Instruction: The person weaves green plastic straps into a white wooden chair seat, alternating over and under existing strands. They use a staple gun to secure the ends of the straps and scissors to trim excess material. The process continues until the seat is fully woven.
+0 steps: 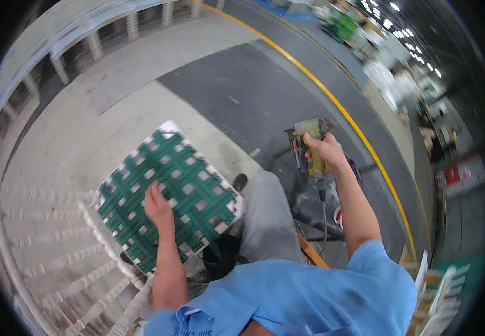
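A square chair seat (pixel 189 182) of woven green webbing lies in front of me to the left, on a white frame. Over its middle is my left hand (pixel 158 206), fingers stretched out and slightly blurred, holding nothing; whether it touches the webbing I cannot tell. My right hand (pixel 325 150) grips a yellow-green pneumatic staple gun (pixel 308 127) by its handle, off to the right and apart from the seat. An air hose (pixel 325 218) hangs from the handle's lower end. White turned spindles (pixel 82 283) of the chair extend left of the seat.
Beside my right leg is a dark, shiny surface (pixel 315 210) with a wooden piece (pixel 312 252) near it. A dark container (pixel 223 257) sits close to the seat's near edge. White railings (pixel 94 45) stand far left. A yellow line (pixel 332 101) crosses the floor.
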Available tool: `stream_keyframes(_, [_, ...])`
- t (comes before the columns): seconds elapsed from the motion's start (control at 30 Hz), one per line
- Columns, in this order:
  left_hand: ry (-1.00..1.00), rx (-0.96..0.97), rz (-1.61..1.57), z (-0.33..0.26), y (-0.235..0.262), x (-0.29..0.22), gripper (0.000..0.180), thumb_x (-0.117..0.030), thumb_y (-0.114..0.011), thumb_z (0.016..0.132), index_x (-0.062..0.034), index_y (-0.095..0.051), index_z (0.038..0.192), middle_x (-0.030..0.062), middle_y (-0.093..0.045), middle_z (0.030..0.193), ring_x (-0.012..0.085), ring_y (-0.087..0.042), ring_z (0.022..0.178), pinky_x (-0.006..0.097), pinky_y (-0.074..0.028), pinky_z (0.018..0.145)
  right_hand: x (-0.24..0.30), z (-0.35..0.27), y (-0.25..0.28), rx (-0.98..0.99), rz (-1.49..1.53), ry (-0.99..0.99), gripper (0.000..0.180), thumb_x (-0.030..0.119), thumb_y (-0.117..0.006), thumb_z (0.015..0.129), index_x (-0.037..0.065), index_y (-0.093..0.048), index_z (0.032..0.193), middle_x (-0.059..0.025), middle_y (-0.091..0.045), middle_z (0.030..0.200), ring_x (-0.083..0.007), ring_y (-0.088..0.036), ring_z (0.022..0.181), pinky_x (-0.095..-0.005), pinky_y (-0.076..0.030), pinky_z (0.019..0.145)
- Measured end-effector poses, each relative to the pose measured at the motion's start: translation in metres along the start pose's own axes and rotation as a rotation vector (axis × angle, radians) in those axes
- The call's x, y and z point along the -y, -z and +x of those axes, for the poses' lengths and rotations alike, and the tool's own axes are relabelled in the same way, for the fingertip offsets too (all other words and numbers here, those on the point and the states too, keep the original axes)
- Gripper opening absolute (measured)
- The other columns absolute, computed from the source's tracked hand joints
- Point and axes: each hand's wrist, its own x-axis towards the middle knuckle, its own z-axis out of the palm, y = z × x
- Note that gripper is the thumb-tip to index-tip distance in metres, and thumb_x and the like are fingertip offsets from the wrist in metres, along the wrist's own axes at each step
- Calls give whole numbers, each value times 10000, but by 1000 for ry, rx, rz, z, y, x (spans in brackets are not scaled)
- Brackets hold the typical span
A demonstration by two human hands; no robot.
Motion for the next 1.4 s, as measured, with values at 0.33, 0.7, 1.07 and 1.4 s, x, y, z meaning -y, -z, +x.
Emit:
stream_keyframes(0.33, [1423, 333, -649, -187, 48, 19, 889, -529, -646, 977, -153, -147, 1608, 275, -316, 1575, 529, -360, 1428, 630, -356, 1147, -195, -6, 101, 78, 391, -486, 374, 404, -723, 965, 71, -628, 1107, -65, -625, 939, -210, -617, 640, -388, -557, 550])
stream_keyframes(0.7, [1154, 106, -629, -178, 35, 21, 664, -554, -639, 975, -138, -463, 1462, 135, -477, 1481, 391, -341, 1428, 629, -195, 1196, -199, -28, 128, -255, -740, 57, 354, 265, -762, 898, -8, -721, 1120, -163, -751, 1027, -297, -743, 897, -402, -562, 858])
stream_keyframes(1.07, [913, -181, -496, -201, 6, 21, 536, -430, -779, 907, -146, -598, 1324, 39, -584, 1345, 292, -466, 1333, 575, -318, 1111, -141, -67, -4, 316, -128, 460, 254, 111, -703, 956, -16, -697, 1176, -80, -733, 1008, -144, -675, 915, -292, -536, 837])
stream_keyframes(1.4, [728, 371, 107, -240, 6, 41, 346, -333, -807, 882, -30, -785, 1046, 63, -739, 888, 148, -627, 798, 334, -503, 754, -197, -89, -206, 977, -559, 209, 346, 264, -701, 978, -15, -704, 1181, -95, -727, 991, -193, -673, 926, -360, -535, 803])
